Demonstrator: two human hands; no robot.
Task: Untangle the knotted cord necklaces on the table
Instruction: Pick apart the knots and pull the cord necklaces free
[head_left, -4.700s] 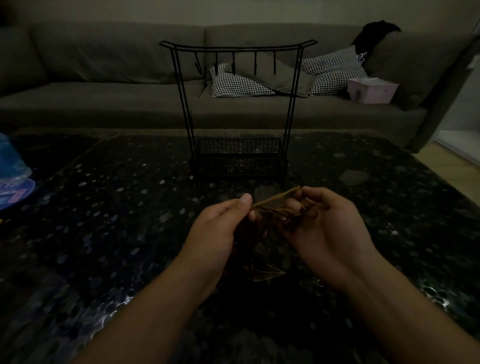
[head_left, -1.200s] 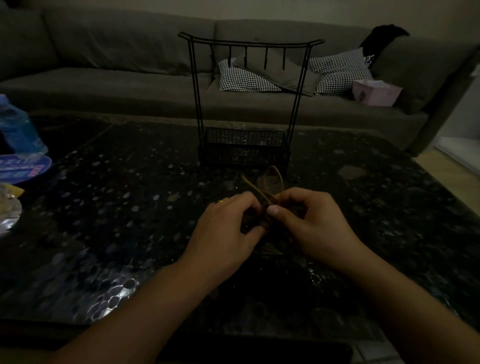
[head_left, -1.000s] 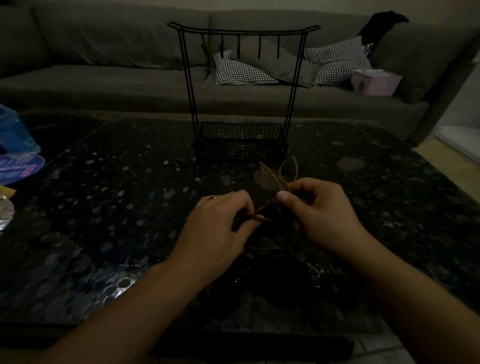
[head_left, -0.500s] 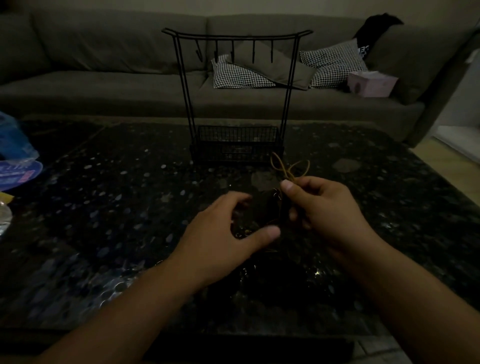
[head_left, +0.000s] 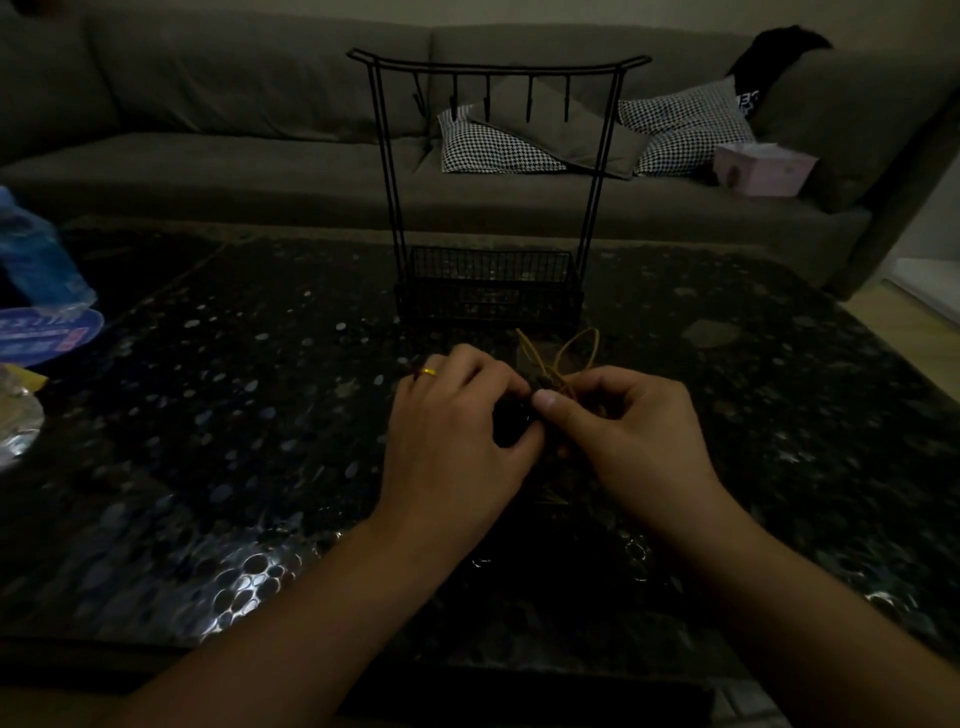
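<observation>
Two bare hands meet over the middle of a dark speckled table (head_left: 218, 467), seen from the wearer's head in dim light. The left hand (head_left: 457, 441) is curled, knuckles up, with a gold ring (head_left: 429, 372) on one finger. Its thumb and fingertips close toward the right hand, pinching something dark; what exactly lies between them is too dim to tell. The right hand (head_left: 628, 436) is also curled, its thumb tip pressed against the left hand's fingertips, pinching the tan cords (head_left: 558, 358) where they bunch together.

The cords are held just above the table, between the two hands and slightly nearer the right one. From the pinch, their thin loops rise and fan away from the wearer, toward the rack (head_left: 493, 208). One strand leans left, and a rounded loop leans right, so the visible part runs roughly upright and away from the viewer. The rest of the cords drops below the hands into shadow, and its path cannot be made out.

Just beyond the loops stands a black wire rack with a mesh basket at its base and a row of hooks under its top bar. Behind the table runs a grey sofa (head_left: 234, 130) holding checked pillows (head_left: 498, 148) and a pink box (head_left: 761, 167). At the table's left edge sit a blue bottle (head_left: 36, 260) and a round blue packet (head_left: 44, 335).
</observation>
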